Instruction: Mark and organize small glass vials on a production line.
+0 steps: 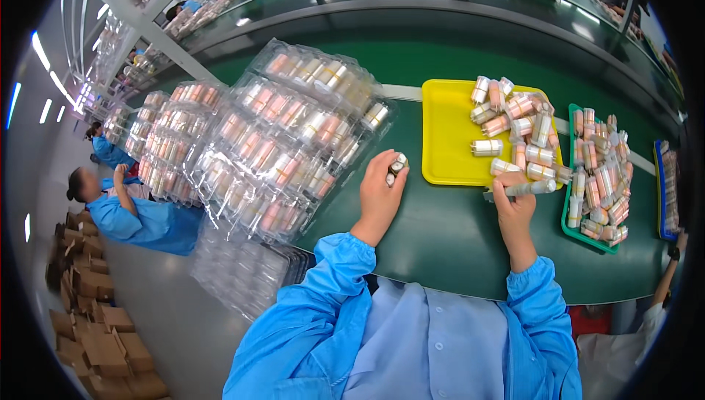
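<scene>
My left hand [380, 188] is closed round a few small cylinders [398, 163], whose pale round ends show between thumb and fingers. It rests over the green tabletop, left of a yellow tray [440, 158]. My right hand [512, 205] grips a pale grey, pen-like tool [534, 188] at the tray's near edge. The tool's thin end points left; its thick end sticks out to the right. In the tray's right half lie many loose pink and white cylinders [540, 130] with clear ends, heaped at different angles.
A green tray [571, 213] of similar cylinders stands to the right, with a blue tray [664, 194] beyond. Tall stacks of filled clear blister trays [275, 136] rise at left, beside transparent trays [239, 268]. Co-workers in blue [139, 213] and cardboard boxes [103, 334] are farther left.
</scene>
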A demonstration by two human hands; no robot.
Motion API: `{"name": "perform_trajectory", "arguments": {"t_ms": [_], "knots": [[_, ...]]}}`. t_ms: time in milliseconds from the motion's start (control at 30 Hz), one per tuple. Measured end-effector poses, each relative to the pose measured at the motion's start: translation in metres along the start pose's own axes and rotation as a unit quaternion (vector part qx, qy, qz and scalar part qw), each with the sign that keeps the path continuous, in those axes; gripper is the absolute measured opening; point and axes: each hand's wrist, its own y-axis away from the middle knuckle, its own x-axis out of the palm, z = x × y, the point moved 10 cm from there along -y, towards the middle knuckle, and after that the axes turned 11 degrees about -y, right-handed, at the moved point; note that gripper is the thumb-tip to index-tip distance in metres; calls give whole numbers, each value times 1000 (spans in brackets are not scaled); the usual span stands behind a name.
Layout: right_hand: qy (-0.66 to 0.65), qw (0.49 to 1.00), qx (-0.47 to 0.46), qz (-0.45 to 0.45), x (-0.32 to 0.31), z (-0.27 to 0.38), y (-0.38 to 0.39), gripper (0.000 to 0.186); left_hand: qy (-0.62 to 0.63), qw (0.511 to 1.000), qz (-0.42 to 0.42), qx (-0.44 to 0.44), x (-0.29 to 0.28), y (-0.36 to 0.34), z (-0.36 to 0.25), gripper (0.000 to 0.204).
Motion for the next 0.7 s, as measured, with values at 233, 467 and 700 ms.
{"name": "perform_trajectory", "arguments": {"t_ms": [233, 467, 700], "knots": [[-5, 1000, -16, 22, 5, 4, 3, 8, 58, 987, -138, -65, -39, 15, -7, 79], [-13, 997, -67, 33, 9, 13, 4, 9, 75, 993, -50, -79, 6, -5, 18, 42], [-18, 998, -60, -4, -9, 13, -2, 10, -66, 980, -175, 67, -33, -3, -46, 66]]}}
